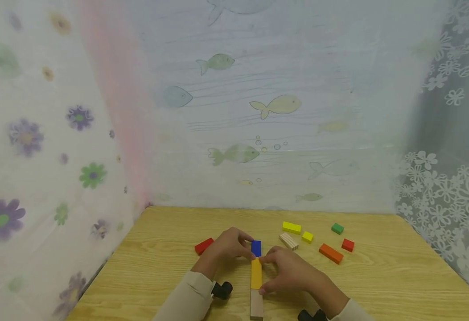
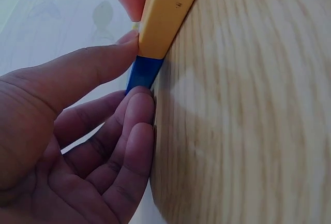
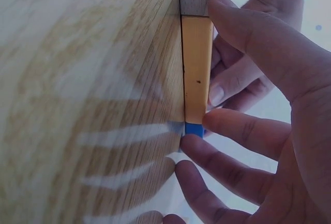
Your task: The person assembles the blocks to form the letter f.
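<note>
Three blocks lie end to end in a row on the table: a blue block [image 1: 256, 248] farthest off, an orange-yellow block [image 1: 256, 274] in the middle, and a plain wooden block [image 1: 256, 306] nearest. From the left, my left hand [image 1: 231, 244] pinches the blue block, its thumb by the seam with the orange-yellow one and its fingertips toward the far end. My right hand [image 1: 291, 271] holds the orange-yellow block from the right, thumb at the wooden seam and index fingertip by the blue seam. Its other fingers spread near the tabletop in the right wrist view.
A red block [image 1: 204, 246] lies left, partly behind the left hand. To the right sit a long yellow block [image 1: 292, 227], a small yellow block [image 1: 307, 237], a ridged wooden block [image 1: 289, 241], an orange block [image 1: 331, 253], a green block [image 1: 337, 228] and a small red block [image 1: 348, 245].
</note>
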